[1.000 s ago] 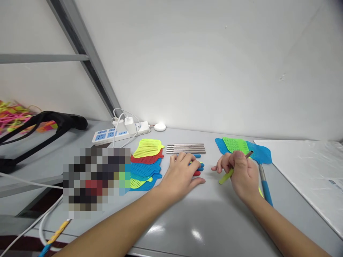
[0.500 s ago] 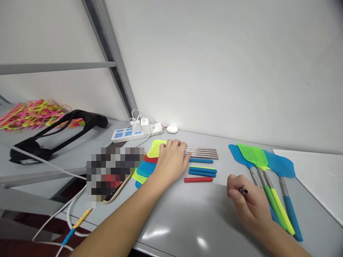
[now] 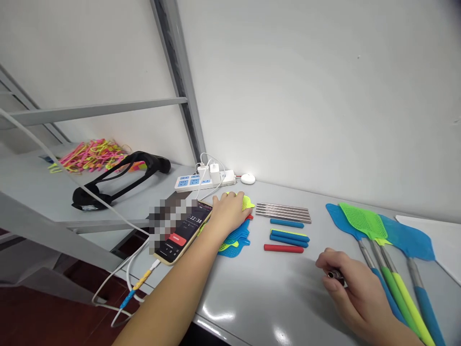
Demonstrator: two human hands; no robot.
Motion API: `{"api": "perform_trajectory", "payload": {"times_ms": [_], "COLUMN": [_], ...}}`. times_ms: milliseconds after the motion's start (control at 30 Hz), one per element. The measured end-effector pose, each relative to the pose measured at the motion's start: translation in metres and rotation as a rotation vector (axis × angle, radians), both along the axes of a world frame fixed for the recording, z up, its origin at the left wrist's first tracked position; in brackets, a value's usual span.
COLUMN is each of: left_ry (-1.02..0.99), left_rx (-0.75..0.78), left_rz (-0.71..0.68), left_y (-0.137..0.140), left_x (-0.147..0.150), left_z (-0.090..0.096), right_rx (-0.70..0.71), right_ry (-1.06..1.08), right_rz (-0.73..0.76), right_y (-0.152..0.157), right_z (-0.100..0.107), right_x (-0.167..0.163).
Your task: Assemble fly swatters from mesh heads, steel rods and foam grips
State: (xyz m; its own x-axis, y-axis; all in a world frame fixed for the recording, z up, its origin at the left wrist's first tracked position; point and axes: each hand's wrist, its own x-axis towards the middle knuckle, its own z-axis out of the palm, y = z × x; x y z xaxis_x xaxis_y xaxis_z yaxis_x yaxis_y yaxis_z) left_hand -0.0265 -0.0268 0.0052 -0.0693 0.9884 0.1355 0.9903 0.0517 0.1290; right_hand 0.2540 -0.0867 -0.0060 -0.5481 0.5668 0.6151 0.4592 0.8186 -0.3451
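Observation:
My left hand [image 3: 232,211] lies over the pile of fly swatter heads, its fingers curled round the yellow fly swatter head [image 3: 247,203] on top and hiding most of it. Blue swatter heads [image 3: 239,236] and a bit of red show below the hand. My right hand [image 3: 355,283] is closed round a metal tube [image 3: 335,275], whose hollow end pokes out between thumb and fingers. Between the hands lie several thin metal rods [image 3: 283,211], blue handle grips [image 3: 290,238] and a red grip [image 3: 284,248].
Several whole fly swatters [image 3: 363,221] lie at the right beside a white sheet [image 3: 446,240]. On the left are a phone [image 3: 187,228] with a cable, a power strip [image 3: 187,182], a white round device [image 3: 248,179], a black headset frame [image 3: 122,178] and colourful strands [image 3: 97,156].
My left hand has shifted left from beside the metal rods onto the yellow head. My right hand has turned slightly, still holding the tube. The camera view has swung left.

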Motion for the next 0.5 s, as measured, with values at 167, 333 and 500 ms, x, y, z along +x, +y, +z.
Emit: {"api": "perform_trajectory", "payload": {"times_ms": [167, 333, 500], "left_ry": [-0.012, -0.036, -0.078], "left_rx": [0.019, -0.008, -0.066], "left_rz": [-0.011, -0.013, -0.03], "left_y": [0.003, 0.011, 0.015], "left_x": [-0.001, -0.004, -0.007], "left_z": [-0.004, -0.01, -0.012], "right_rx": [0.005, -0.001, -0.01], "right_ry": [-0.028, -0.027, -0.029], "right_rz": [-0.01, 0.004, 0.035], "right_y": [-0.001, -0.001, -0.001], "right_z": [-0.001, -0.001, -0.002], "right_x": [0.0, -0.001, -0.001]}}
